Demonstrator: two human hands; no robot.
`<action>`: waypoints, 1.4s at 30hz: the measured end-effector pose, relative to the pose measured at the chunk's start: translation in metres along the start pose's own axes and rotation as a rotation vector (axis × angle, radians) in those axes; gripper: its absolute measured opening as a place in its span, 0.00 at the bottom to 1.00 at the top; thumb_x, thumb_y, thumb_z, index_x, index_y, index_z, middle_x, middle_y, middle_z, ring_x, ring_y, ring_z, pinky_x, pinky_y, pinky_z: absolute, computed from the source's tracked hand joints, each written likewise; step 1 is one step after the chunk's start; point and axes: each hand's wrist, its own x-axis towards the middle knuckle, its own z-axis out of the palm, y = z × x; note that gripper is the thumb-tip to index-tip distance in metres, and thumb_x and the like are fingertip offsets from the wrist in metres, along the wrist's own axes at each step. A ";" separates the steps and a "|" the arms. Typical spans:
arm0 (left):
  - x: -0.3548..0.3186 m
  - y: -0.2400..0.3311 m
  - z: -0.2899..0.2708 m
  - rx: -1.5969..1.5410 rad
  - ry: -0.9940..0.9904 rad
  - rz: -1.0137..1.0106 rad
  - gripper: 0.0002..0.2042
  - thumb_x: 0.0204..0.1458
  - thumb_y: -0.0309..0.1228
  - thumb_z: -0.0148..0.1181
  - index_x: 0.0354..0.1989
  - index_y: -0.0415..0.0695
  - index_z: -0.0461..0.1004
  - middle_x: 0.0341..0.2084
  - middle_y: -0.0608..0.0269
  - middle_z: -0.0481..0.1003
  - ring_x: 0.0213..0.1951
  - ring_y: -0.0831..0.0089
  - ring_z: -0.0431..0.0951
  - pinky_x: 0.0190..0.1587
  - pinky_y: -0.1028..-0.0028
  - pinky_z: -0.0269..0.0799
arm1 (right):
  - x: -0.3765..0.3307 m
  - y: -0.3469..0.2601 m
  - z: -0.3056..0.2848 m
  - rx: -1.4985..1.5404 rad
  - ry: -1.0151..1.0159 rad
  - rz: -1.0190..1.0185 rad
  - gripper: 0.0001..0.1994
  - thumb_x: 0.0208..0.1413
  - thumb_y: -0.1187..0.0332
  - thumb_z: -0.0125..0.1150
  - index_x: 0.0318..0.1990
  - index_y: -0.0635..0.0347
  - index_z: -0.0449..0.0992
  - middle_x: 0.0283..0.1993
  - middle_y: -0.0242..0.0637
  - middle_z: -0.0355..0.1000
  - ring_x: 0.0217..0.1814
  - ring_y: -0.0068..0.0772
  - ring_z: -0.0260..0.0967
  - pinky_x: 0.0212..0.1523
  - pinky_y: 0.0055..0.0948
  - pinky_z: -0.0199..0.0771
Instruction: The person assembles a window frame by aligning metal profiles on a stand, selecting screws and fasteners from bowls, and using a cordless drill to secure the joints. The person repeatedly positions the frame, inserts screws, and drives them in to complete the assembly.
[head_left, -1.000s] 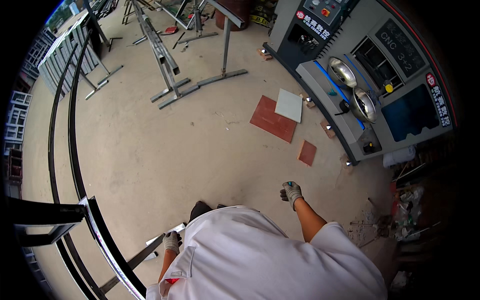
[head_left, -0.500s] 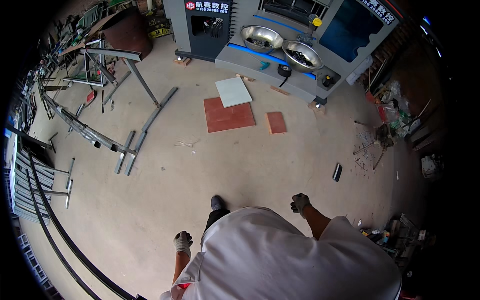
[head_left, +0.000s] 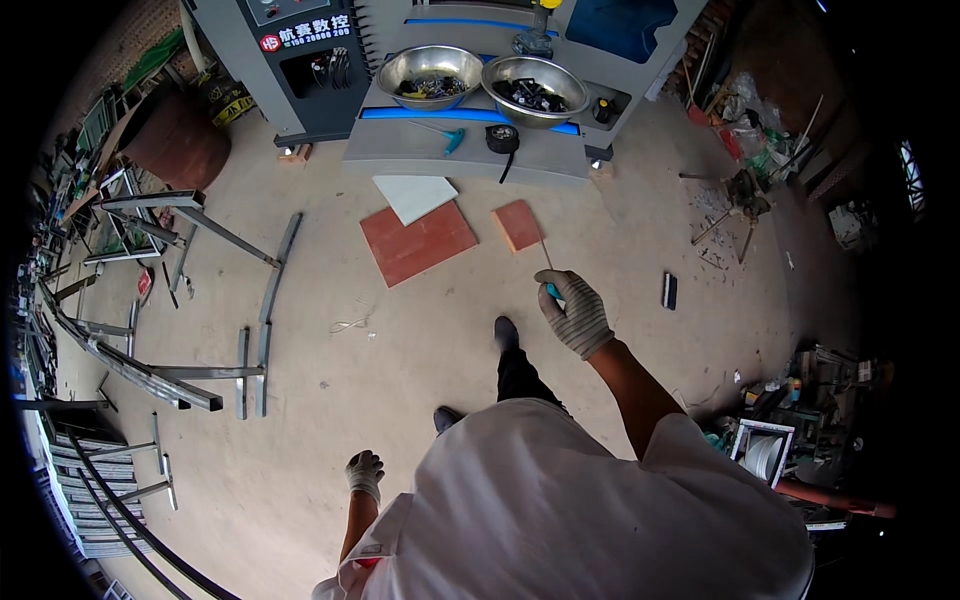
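Note:
My right hand (head_left: 578, 318), in a striped grey work glove, is closed around a thin-shafted hex key (head_left: 553, 291). Its teal handle is mostly hidden by the fingers, and the shaft points forward toward the bench. My left hand (head_left: 366, 474), also gloved, hangs low at my left side, fingers loosely curled and slightly apart, with nothing visible in it. Ahead, a grey machine bench (head_left: 400, 140) carries two steel bowls of small parts, the left bowl (head_left: 430, 78) and the right bowl (head_left: 536, 92). A teal T-handle tool (head_left: 453, 140) and a black tape measure (head_left: 502, 140) lie in front of them.
A red board (head_left: 420, 245), a pale board (head_left: 415, 197) and a small red block (head_left: 516, 226) lie on the floor before the bench. Metal frames (head_left: 180, 372) stand at left. A black item (head_left: 669, 291) lies at right, near a cluttered metal stand (head_left: 745, 195).
My right hand has risen and reached forward, and the hex key now shows in it. I have stepped closer to the bench. My left hand stays low beside me.

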 end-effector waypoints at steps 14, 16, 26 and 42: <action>-0.043 0.068 0.217 -0.077 0.005 -0.034 0.07 0.54 0.37 0.59 0.38 0.50 0.76 0.27 0.67 0.78 0.26 0.72 0.76 0.28 0.66 0.71 | 0.232 0.155 -0.058 -0.487 -0.396 -0.396 0.17 0.54 0.63 0.63 0.51 0.54 0.77 0.47 0.42 0.71 0.47 0.45 0.69 0.48 0.44 0.70; -0.051 0.084 0.244 -0.061 -0.026 0.031 0.10 0.55 0.37 0.59 0.41 0.47 0.77 0.28 0.66 0.78 0.26 0.73 0.76 0.28 0.67 0.72 | 0.248 0.165 -0.057 -0.477 -0.444 -0.423 0.17 0.54 0.62 0.62 0.51 0.55 0.77 0.47 0.41 0.71 0.48 0.45 0.69 0.49 0.44 0.69; -0.035 0.175 0.278 0.079 -0.024 0.089 0.10 0.58 0.36 0.58 0.43 0.45 0.78 0.29 0.65 0.79 0.26 0.74 0.77 0.26 0.72 0.72 | 0.269 0.181 -0.027 -0.277 -0.211 -0.437 0.22 0.55 0.57 0.63 0.55 0.56 0.76 0.55 0.41 0.70 0.57 0.45 0.65 0.58 0.46 0.67; 0.048 0.262 0.281 0.183 -0.103 0.045 0.09 0.57 0.36 0.57 0.41 0.45 0.78 0.27 0.67 0.77 0.24 0.77 0.74 0.25 0.72 0.68 | 0.269 0.155 -0.004 -0.365 -0.099 -0.364 0.19 0.56 0.66 0.61 0.55 0.58 0.75 0.59 0.40 0.69 0.59 0.47 0.66 0.58 0.47 0.70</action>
